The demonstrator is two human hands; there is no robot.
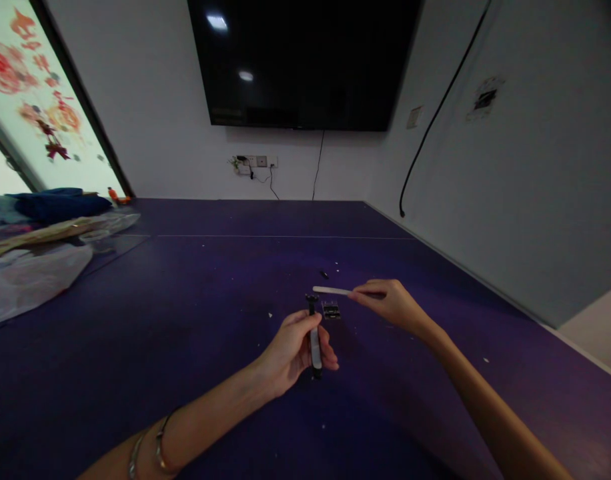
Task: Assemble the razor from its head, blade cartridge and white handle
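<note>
My left hand [296, 343] is wrapped round the handle of a razor [315, 347], black with a grey strip, held roughly upright with its dark head at the top. The thumb presses on the handle's front. Between the fingertips of my right hand [385, 298] is the end of a thin, flat white stick [330, 290]. It points left, its free tip close to the razor's head; whether they touch I cannot tell. Just right of the razor, a small black part with pale bands [331, 311] lies on the purple tabletop [210, 347]. A smaller black piece [324, 274] lies farther back.
Clear plastic bags [40, 277] and folded blue cloth [60, 205] are piled at the left edge. Small white scraps dot the tabletop. A black cable [443, 100] hangs along the right wall, and a large television [305, 60] is mounted on the far wall.
</note>
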